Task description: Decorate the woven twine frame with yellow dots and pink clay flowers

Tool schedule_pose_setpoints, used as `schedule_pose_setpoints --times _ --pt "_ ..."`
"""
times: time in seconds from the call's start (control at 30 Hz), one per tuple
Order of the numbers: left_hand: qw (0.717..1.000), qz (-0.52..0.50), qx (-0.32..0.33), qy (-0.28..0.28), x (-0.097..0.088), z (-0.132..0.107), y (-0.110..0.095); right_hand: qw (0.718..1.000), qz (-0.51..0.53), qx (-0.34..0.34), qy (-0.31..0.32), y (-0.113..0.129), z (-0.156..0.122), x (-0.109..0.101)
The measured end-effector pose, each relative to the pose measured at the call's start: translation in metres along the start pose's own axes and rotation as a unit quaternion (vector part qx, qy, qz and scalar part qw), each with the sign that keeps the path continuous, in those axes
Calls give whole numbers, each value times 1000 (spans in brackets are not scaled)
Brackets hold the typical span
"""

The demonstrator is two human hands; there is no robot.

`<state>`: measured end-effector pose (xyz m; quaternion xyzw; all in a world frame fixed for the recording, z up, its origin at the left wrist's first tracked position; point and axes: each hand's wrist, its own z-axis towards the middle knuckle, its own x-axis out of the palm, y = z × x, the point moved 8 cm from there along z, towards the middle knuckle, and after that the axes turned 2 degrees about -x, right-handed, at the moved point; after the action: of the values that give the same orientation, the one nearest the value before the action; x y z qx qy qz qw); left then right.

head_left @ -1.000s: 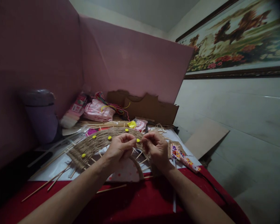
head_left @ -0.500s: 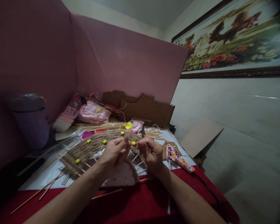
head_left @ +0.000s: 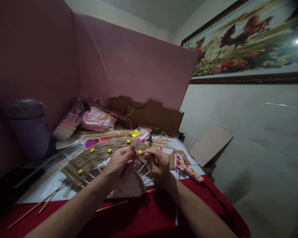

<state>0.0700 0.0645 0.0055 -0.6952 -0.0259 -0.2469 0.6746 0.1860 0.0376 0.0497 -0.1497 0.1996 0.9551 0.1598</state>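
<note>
My left hand is closed in a pinch, with a small magenta piece of soft-looking material showing between its fingers. Close beside it, my right hand pinches thumb to forefinger; whatever lies between those fingertips is too small to make out. Both hands are raised over a fan-shaped piece of woven brown twine with thin wooden sticks through it. Several yellow dots, one of them a yellow dot left of my hands, sit on the weave. Under my wrists is a pale, red-spotted semicircle, partly covered.
A flower-patterned glue gun lies at the right with its cord. Behind the weave are bundled sticks, a yellow lump, a magenta lump, a pink cloth bundle and torn cardboard. A purple lidded container stands left.
The view has shifted slightly, so everything sits a little further left. My hands stay pinched close together, the right fingertips slightly nearer the left.
</note>
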Motion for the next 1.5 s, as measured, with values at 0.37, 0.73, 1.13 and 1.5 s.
schedule_pose_setpoints --times 0.37,0.73,1.13,1.5 --pt "1000 -2 -1 -7 -5 5 3 997 22 64 -44 -4 4 -7" --pt "999 41 -6 29 9 -3 -1 955 160 247 -22 -10 25 -20" --pt "993 73 -49 78 27 -15 18 858 303 414 -11 -4 -41 -11" --pt "982 166 -39 86 36 -19 25 947 113 297 -45 30 -62 -17"
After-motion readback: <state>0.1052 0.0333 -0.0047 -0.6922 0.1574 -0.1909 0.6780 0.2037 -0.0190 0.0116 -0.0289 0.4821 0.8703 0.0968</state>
